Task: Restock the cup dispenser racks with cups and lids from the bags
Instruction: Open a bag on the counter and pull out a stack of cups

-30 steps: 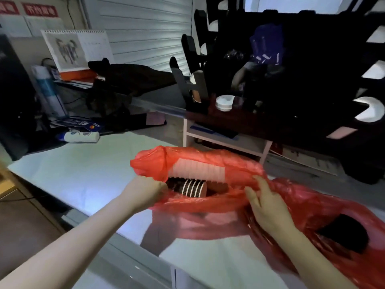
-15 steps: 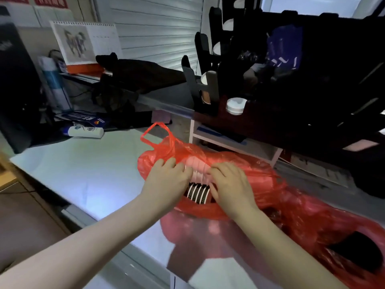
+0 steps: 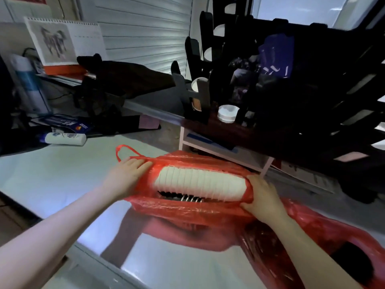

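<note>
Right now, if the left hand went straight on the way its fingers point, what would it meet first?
The thin red plastic bag, whose rim the left hand holds; just behind, probably the left end of the white ribbed stack; depth unclear.

Centre of tabletop (image 3: 52, 180): bag (image 3: 187, 207), nested stack (image 3: 200, 184) lying inside. Dispenser rack (image 3: 291, 90) behind at 1 o'clock; tube (image 3: 65, 138) at 10 o'clock; calendar (image 3: 62, 42) beyond at 11 o'clock.
</note>
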`<action>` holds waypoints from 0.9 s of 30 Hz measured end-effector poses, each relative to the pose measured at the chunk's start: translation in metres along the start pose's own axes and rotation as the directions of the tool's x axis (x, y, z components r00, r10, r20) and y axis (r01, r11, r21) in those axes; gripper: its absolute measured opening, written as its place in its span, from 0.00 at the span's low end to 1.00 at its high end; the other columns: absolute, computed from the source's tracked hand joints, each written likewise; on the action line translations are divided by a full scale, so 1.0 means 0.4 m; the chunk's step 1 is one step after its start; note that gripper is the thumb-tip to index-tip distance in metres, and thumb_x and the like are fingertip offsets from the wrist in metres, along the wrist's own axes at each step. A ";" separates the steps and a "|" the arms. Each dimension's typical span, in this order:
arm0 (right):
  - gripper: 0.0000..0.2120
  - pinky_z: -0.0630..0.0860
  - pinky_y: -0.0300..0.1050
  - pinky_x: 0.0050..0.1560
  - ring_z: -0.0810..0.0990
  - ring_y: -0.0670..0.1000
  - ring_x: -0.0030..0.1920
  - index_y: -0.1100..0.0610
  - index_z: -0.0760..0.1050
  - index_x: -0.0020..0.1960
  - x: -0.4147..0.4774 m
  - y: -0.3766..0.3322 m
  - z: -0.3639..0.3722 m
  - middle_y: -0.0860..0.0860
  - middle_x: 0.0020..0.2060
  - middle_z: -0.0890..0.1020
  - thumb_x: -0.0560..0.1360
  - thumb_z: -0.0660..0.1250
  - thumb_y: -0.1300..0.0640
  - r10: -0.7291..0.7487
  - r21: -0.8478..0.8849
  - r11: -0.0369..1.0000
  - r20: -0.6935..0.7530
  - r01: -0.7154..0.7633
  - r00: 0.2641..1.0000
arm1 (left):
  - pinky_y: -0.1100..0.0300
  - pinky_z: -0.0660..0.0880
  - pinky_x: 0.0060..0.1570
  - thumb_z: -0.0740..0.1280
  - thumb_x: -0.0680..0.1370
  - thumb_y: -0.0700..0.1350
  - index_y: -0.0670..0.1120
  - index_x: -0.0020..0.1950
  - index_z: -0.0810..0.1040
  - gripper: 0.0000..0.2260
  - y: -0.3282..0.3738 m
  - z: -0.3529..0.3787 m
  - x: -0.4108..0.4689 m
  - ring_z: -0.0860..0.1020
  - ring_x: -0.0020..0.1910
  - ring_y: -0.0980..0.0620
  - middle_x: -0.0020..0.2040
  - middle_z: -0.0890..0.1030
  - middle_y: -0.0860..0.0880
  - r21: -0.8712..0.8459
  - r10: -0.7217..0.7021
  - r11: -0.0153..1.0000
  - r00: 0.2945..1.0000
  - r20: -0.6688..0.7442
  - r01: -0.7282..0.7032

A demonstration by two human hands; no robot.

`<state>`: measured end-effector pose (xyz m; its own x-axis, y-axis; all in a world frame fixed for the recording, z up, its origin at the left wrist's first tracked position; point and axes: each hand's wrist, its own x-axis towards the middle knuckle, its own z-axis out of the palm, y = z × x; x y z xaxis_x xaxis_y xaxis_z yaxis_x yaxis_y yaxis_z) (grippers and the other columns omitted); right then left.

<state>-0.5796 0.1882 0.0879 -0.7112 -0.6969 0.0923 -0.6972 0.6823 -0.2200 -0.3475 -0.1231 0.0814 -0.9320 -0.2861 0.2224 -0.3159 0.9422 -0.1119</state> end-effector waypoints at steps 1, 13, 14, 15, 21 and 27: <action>0.41 0.66 0.49 0.67 0.68 0.56 0.67 0.50 0.61 0.72 0.008 0.004 0.003 0.52 0.70 0.67 0.63 0.77 0.53 0.002 0.095 0.995 0.016 -0.004 1.000 | 0.48 0.69 0.60 0.73 0.65 0.54 0.46 0.70 0.70 0.35 -0.017 0.011 0.007 0.75 0.61 0.43 0.64 0.76 0.45 0.003 -0.051 0.999 0.998 0.045 0.051; 0.37 0.65 0.36 0.59 0.70 0.46 0.59 0.49 0.66 0.67 0.086 -0.041 0.064 0.49 0.60 0.71 0.61 0.75 0.57 -0.101 0.307 0.951 0.175 0.043 0.979 | 0.47 0.67 0.65 0.63 0.58 0.40 0.43 0.66 0.72 0.34 -0.139 0.055 0.083 0.70 0.66 0.42 0.65 0.74 0.43 -0.459 -0.339 0.824 0.938 0.069 0.332; 0.38 0.64 0.35 0.59 0.69 0.45 0.58 0.48 0.66 0.67 0.090 -0.042 0.067 0.48 0.59 0.70 0.61 0.77 0.56 -0.092 0.333 0.943 0.179 0.028 0.979 | 0.48 0.67 0.65 0.60 0.57 0.39 0.43 0.64 0.74 0.33 -0.148 0.052 0.084 0.71 0.65 0.42 0.64 0.75 0.43 -0.533 -0.357 0.778 0.932 0.061 0.332; 0.38 0.64 0.35 0.59 0.68 0.44 0.57 0.48 0.66 0.67 0.094 -0.041 0.068 0.47 0.58 0.69 0.60 0.78 0.56 -0.080 0.358 0.934 0.184 0.009 0.980 | 0.48 0.67 0.65 0.58 0.56 0.38 0.43 0.62 0.75 0.33 -0.156 0.050 0.083 0.72 0.64 0.42 0.63 0.76 0.43 -0.619 -0.378 0.709 0.923 0.071 0.338; 0.37 0.68 0.38 0.60 0.71 0.47 0.62 0.50 0.70 0.67 0.050 -0.025 0.089 0.49 0.63 0.69 0.62 0.76 0.67 0.026 0.591 0.799 0.156 -0.114 0.987 | 0.56 0.71 0.50 0.58 0.58 0.34 0.49 0.56 0.78 0.28 -0.157 0.008 0.075 0.76 0.58 0.43 0.56 0.79 0.46 -0.869 -0.429 0.347 0.884 0.187 0.353; 0.33 0.78 0.39 0.30 0.84 0.46 0.39 0.42 0.76 0.53 0.000 -0.024 0.110 0.51 0.51 0.81 0.65 0.62 0.78 0.257 0.831 0.514 0.088 -0.213 0.963 | 0.33 0.49 0.66 0.62 0.68 0.52 0.55 0.57 0.78 0.18 -0.002 -0.036 0.106 0.68 0.66 0.49 0.59 0.76 0.56 -0.408 -0.207 0.894 0.978 -0.016 0.183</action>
<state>-0.5690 0.1718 0.0474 -0.8554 -0.5152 -0.0530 -0.1317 0.3154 -0.9398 -0.3842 -0.1335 0.1051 -0.8435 -0.4723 0.2558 -0.3805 0.8616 0.3359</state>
